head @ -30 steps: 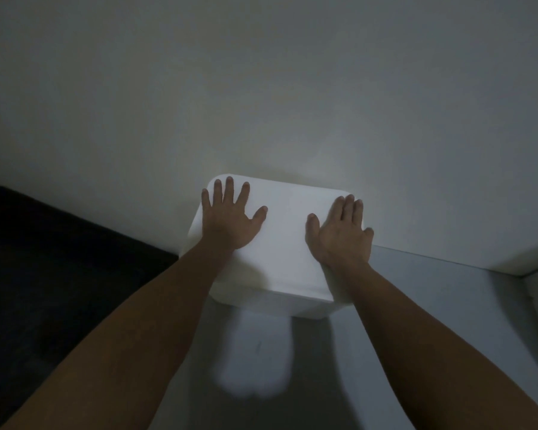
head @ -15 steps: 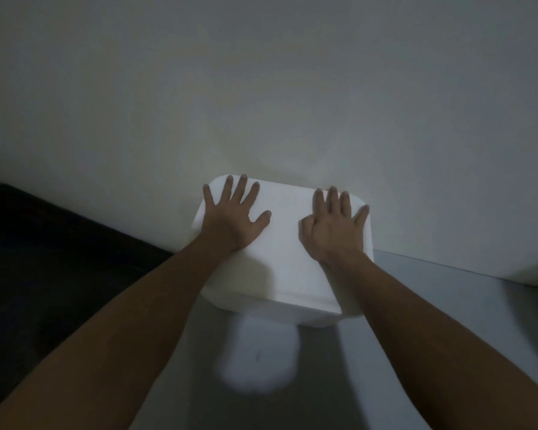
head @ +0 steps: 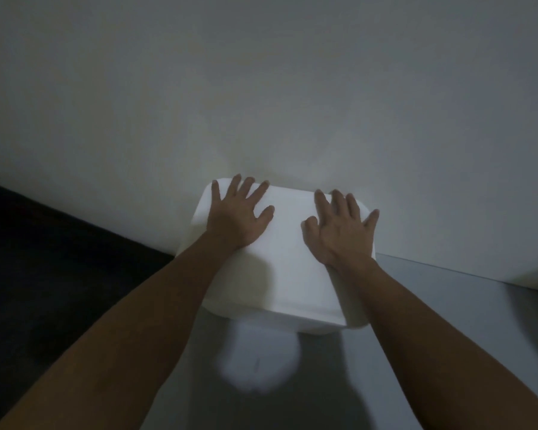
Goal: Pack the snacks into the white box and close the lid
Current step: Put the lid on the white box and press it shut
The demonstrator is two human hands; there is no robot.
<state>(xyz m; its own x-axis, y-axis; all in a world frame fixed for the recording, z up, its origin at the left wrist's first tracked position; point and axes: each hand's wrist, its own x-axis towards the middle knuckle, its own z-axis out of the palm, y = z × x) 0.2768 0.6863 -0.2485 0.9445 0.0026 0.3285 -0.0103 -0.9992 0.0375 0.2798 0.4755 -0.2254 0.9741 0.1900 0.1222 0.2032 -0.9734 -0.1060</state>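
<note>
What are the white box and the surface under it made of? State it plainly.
White box: probably plastic, matte; its smooth faces and rounded corners suggest moulding, though dim light leaves it open. Grey surface: smooth and glossy, since it mirrors the box; material unclear.

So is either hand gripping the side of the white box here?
No, the left hand and right hand both lie flat, fingers spread, on top of the white box's lid.
</note>
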